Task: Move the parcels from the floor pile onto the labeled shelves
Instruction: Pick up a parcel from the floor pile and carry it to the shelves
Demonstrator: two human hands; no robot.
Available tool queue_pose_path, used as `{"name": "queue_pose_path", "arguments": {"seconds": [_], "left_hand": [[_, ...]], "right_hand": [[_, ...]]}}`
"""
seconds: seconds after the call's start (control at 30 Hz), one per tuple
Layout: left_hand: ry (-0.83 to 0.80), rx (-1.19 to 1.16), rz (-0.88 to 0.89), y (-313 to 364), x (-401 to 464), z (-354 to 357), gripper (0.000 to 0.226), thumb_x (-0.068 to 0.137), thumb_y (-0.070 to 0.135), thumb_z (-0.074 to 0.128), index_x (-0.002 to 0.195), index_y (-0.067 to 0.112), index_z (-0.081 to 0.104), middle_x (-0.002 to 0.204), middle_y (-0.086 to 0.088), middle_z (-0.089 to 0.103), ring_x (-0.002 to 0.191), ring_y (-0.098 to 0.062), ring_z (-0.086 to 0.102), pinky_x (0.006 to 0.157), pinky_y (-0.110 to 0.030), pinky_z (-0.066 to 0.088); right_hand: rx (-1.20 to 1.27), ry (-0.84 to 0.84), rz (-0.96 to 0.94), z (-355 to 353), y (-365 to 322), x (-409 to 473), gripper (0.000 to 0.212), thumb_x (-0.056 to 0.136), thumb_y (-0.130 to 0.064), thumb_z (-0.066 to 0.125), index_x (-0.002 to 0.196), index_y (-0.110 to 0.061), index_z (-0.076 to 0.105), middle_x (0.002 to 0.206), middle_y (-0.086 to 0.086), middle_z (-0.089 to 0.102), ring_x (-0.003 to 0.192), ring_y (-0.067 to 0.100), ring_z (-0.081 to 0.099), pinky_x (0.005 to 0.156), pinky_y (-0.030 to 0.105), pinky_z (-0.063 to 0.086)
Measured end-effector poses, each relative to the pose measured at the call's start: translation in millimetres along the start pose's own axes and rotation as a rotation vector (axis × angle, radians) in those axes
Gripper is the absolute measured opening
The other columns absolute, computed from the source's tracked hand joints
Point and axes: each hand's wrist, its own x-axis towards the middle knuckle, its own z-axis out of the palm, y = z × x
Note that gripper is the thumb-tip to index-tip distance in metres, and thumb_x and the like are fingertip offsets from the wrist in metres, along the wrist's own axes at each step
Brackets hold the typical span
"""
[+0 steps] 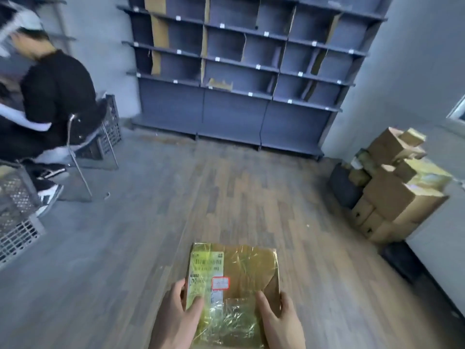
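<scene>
Grey shelves (241, 71) ahead; both hands (176, 321) hold parcel (234, 285).

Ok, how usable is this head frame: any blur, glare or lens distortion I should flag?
Head view: wide-angle bending tilts the shelves and walls; motion blur smears the seated person at left and softens the box pile; glare on the tape of the parcel held by the left hand and right hand; the red-framed sticker is unreadable.
</scene>
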Motion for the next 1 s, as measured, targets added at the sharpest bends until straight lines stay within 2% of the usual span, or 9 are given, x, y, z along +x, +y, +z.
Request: {"name": "queue_pose_path", "arguments": {"seconds": [0.07, 0.2, 0.37, 0.5, 0.6, 0.7, 0.77, 0.9, 1.0], "left_hand": [[0.034, -0.024, 0.090, 61.0, -22.6, -41.2, 0.037, 0.091, 0.043, 0.061, 0.125, 0.037, 0.048, 0.115, 0.014, 0.059, 0.094, -0.002, 0.057, 0.065, -0.016, 0.035], [0.050, -0.128, 0.230, 158.9, -71.8, -108.9, 0.034, 0.093, 0.043, 0.060, 0.125, 0.036, 0.050, 0.104, 0.019, 0.063, 0.083, 0.007, 0.058, 0.062, -0.016, 0.039], [0.020, -0.217, 0.355, 235.6, -113.0, -156.9, 0.041, 0.092, 0.043, 0.061, 0.128, 0.034, 0.043, 0.109, 0.017, 0.064, 0.086, -0.004, 0.065, 0.066, -0.026, 0.048], [0.009, -0.259, 0.372, 254.9, -130.8, -166.9, 0.040, 0.091, 0.044, 0.063, 0.124, 0.038, 0.041, 0.108, 0.020, 0.062, 0.091, -0.007, 0.064, 0.075, -0.032, 0.051], [-0.015, -0.241, 0.385, 253.0, -135.7, -161.8, 0.046, 0.092, 0.042, 0.062, 0.132, 0.037, 0.039, 0.110, 0.023, 0.060, 0.094, -0.004, 0.062, 0.079, -0.032, 0.051], [-0.028, -0.181, 0.386, 243.0, -129.2, -154.4, 0.065, 0.091, 0.049, 0.060, 0.147, 0.036, 0.031, 0.133, 0.014, 0.059, 0.111, -0.011, 0.062, 0.091, -0.034, 0.048], [-0.018, -0.128, 0.378, 239.2, -119.5, -148.5, 0.077, 0.089, 0.051, 0.060, 0.153, 0.034, 0.023, 0.145, 0.009, 0.052, 0.123, -0.017, 0.056, 0.099, -0.035, 0.044], [0.008, -0.107, 0.301, 249.5, -88.3, -129.6, 0.082, 0.081, 0.046, 0.070, 0.152, 0.024, 0.034, 0.143, 0.001, 0.054, 0.124, -0.023, 0.055, 0.101, -0.030, 0.041], [-0.026, -0.188, 0.310, 271.6, -56.0, -106.6, 0.066, 0.083, 0.015, 0.076, 0.142, 0.014, 0.047, 0.139, -0.009, 0.058, 0.111, -0.023, 0.060, 0.086, -0.012, 0.037]], "right_hand": [[0.024, 0.057, -0.083, -30.1, -66.4, -28.2, 0.034, 0.090, -0.045, 0.070, 0.114, -0.027, 0.055, 0.108, -0.001, 0.069, 0.093, 0.018, 0.057, 0.081, 0.026, 0.040], [0.087, 0.106, -0.245, -82.9, -159.3, -85.7, 0.034, 0.092, -0.047, 0.066, 0.121, -0.030, 0.059, 0.101, -0.015, 0.070, 0.098, 0.013, 0.066, 0.090, 0.031, 0.050], [0.162, 0.157, -0.353, -124.4, -231.4, -134.0, 0.037, 0.093, -0.048, 0.064, 0.123, -0.028, 0.058, 0.104, -0.013, 0.070, 0.100, 0.014, 0.068, 0.096, 0.043, 0.055], [0.198, 0.190, -0.393, -140.6, -248.6, -153.2, 0.029, 0.093, -0.046, 0.064, 0.119, -0.033, 0.059, 0.102, -0.015, 0.072, 0.096, 0.009, 0.069, 0.093, 0.042, 0.056], [0.225, 0.190, -0.385, -146.0, -242.8, -158.7, 0.023, 0.094, -0.044, 0.064, 0.116, -0.037, 0.060, 0.099, -0.017, 0.072, 0.093, 0.003, 0.068, 0.087, 0.035, 0.057], [0.229, 0.176, -0.333, -144.5, -233.8, -153.3, 0.023, 0.093, -0.046, 0.065, 0.115, -0.043, 0.056, 0.099, -0.019, 0.069, 0.090, 0.001, 0.066, 0.075, 0.028, 0.055], [0.246, 0.151, -0.301, -141.1, -229.1, -140.7, 0.029, 0.091, -0.043, 0.069, 0.117, -0.041, 0.058, 0.101, -0.022, 0.069, 0.093, -0.004, 0.064, 0.078, 0.024, 0.051], [0.249, 0.103, -0.251, -133.1, -230.1, -98.4, 0.038, 0.087, -0.035, 0.074, 0.122, -0.037, 0.061, 0.099, -0.024, 0.070, 0.093, -0.009, 0.063, 0.076, 0.011, 0.044], [0.277, 0.097, -0.208, -136.9, -240.6, -55.2, 0.043, 0.084, -0.031, 0.077, 0.124, -0.033, 0.061, 0.100, -0.024, 0.069, 0.092, -0.007, 0.063, 0.075, 0.008, 0.043]]}}
